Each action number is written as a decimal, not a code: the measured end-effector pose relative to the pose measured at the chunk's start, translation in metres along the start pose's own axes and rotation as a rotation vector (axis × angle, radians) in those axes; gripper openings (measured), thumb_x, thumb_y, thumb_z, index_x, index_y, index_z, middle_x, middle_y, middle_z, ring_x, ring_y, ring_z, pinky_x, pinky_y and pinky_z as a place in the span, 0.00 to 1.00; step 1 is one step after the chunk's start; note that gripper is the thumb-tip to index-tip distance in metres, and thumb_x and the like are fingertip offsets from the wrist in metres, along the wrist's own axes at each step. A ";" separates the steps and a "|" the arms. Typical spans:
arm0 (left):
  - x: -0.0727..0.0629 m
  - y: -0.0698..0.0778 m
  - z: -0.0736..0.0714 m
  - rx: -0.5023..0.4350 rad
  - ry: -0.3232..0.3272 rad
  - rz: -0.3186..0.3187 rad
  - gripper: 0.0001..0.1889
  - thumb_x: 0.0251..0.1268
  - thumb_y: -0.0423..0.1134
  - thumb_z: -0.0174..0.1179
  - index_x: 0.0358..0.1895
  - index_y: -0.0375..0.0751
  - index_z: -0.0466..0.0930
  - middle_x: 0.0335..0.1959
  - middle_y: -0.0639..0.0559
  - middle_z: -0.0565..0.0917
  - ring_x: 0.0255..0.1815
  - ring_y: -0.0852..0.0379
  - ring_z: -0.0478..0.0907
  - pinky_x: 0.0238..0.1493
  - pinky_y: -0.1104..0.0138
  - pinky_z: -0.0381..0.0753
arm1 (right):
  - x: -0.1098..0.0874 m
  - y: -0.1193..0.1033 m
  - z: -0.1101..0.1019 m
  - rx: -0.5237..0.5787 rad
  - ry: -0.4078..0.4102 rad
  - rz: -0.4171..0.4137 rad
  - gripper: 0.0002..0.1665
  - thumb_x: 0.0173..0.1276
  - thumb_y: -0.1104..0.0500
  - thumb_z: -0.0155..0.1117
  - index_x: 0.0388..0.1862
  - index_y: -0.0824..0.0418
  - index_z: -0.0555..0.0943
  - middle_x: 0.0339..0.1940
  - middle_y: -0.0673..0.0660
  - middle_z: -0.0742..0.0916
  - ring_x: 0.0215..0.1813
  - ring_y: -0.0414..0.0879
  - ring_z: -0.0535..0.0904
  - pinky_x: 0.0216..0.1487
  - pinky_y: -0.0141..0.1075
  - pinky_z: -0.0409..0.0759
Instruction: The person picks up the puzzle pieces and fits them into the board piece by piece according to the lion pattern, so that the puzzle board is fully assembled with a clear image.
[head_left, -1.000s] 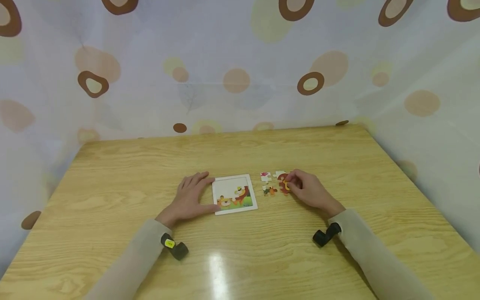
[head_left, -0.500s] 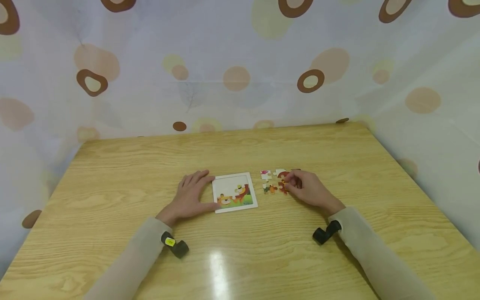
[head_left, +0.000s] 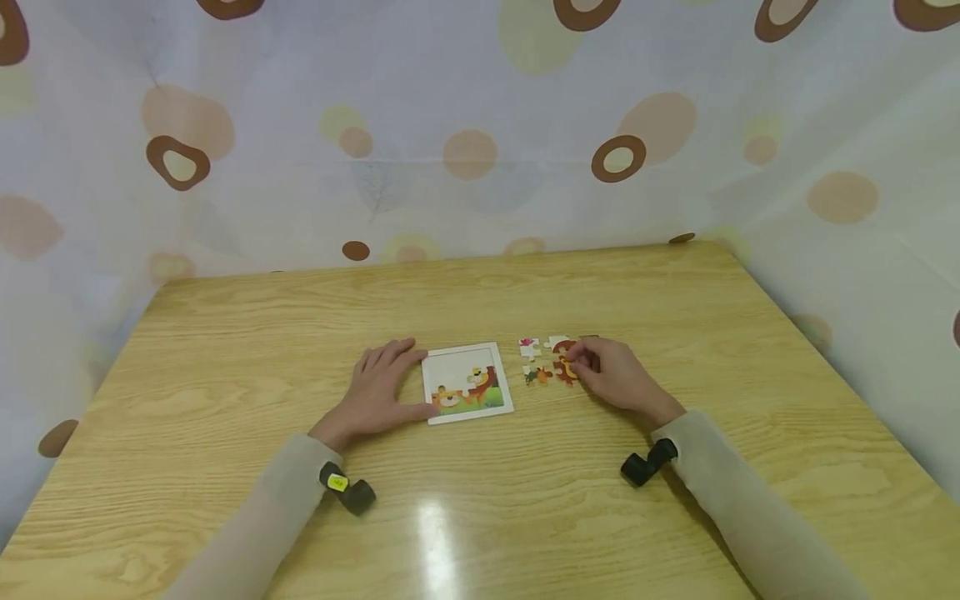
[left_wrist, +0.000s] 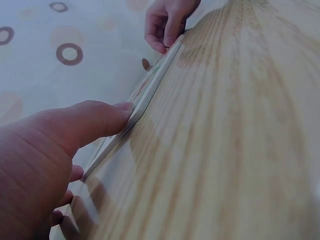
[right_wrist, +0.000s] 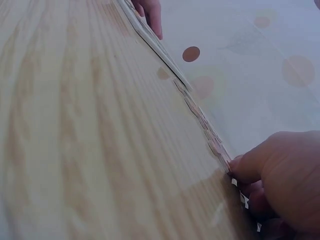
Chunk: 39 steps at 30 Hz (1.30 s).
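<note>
The left hand (head_left: 377,390) has its fingers spread along the left edge of the puzzle tray (head_left: 471,417) on the counter (head_left: 525,500). To its right, the right hand (head_left: 617,373) pinches a brown puzzle piece (head_left: 563,369) beside other pieces (head_left: 529,344).

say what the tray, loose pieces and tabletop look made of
Tray: perhaps wood or board, painted-looking; white rim, pale edge. Loose pieces: thin wood or card, unclear which; printed faces, slim edges. Tabletop: wood or wood-look laminate, glossy; grain lines, bright glare.
</note>
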<state>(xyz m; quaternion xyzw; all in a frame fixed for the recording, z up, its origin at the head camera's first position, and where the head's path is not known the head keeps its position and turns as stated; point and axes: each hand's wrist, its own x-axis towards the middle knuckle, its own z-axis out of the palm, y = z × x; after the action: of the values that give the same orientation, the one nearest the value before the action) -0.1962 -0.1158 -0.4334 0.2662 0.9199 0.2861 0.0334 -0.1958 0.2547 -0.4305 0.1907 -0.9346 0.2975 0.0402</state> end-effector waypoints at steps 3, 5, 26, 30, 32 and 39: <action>-0.001 0.000 0.000 -0.002 -0.001 -0.003 0.43 0.52 0.57 0.68 0.70 0.42 0.64 0.74 0.40 0.58 0.75 0.38 0.49 0.71 0.41 0.40 | 0.001 -0.001 0.001 -0.002 0.009 -0.008 0.04 0.65 0.68 0.62 0.39 0.64 0.82 0.27 0.52 0.80 0.27 0.40 0.69 0.29 0.30 0.70; -0.001 0.000 0.000 -0.005 -0.001 -0.003 0.43 0.52 0.57 0.68 0.70 0.42 0.64 0.74 0.40 0.58 0.75 0.39 0.49 0.72 0.41 0.40 | 0.001 -0.002 0.000 0.009 0.025 -0.018 0.03 0.66 0.67 0.62 0.38 0.64 0.82 0.26 0.52 0.79 0.26 0.39 0.69 0.28 0.30 0.69; -0.004 -0.001 0.001 -0.002 0.002 -0.012 0.44 0.51 0.58 0.69 0.70 0.43 0.64 0.75 0.41 0.58 0.75 0.38 0.49 0.71 0.41 0.40 | 0.018 -0.021 0.022 0.115 0.091 -0.093 0.02 0.66 0.66 0.61 0.37 0.62 0.80 0.24 0.51 0.78 0.25 0.40 0.68 0.27 0.30 0.69; -0.005 0.001 0.003 -0.006 -0.003 -0.013 0.44 0.50 0.58 0.69 0.70 0.43 0.65 0.75 0.41 0.58 0.75 0.39 0.49 0.72 0.41 0.40 | 0.021 -0.026 0.026 0.115 0.105 -0.108 0.03 0.64 0.67 0.62 0.36 0.62 0.81 0.24 0.51 0.78 0.25 0.40 0.68 0.27 0.30 0.69; -0.004 0.002 0.004 -0.004 -0.005 -0.013 0.44 0.50 0.58 0.69 0.70 0.44 0.65 0.74 0.41 0.58 0.75 0.39 0.49 0.72 0.41 0.40 | 0.023 -0.028 0.027 0.113 0.105 -0.123 0.03 0.64 0.67 0.62 0.36 0.62 0.81 0.25 0.52 0.79 0.25 0.40 0.69 0.27 0.30 0.70; -0.004 0.002 0.004 0.000 -0.002 -0.005 0.44 0.51 0.57 0.68 0.70 0.43 0.64 0.74 0.41 0.58 0.75 0.40 0.50 0.72 0.41 0.40 | 0.029 -0.034 0.030 0.114 -0.004 -0.192 0.07 0.65 0.63 0.64 0.41 0.61 0.81 0.29 0.51 0.79 0.25 0.38 0.70 0.28 0.30 0.72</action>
<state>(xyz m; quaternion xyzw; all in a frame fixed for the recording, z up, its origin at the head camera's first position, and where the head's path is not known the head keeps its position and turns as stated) -0.1907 -0.1145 -0.4354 0.2640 0.9205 0.2858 0.0348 -0.2086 0.2025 -0.4315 0.2821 -0.8936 0.3446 0.0556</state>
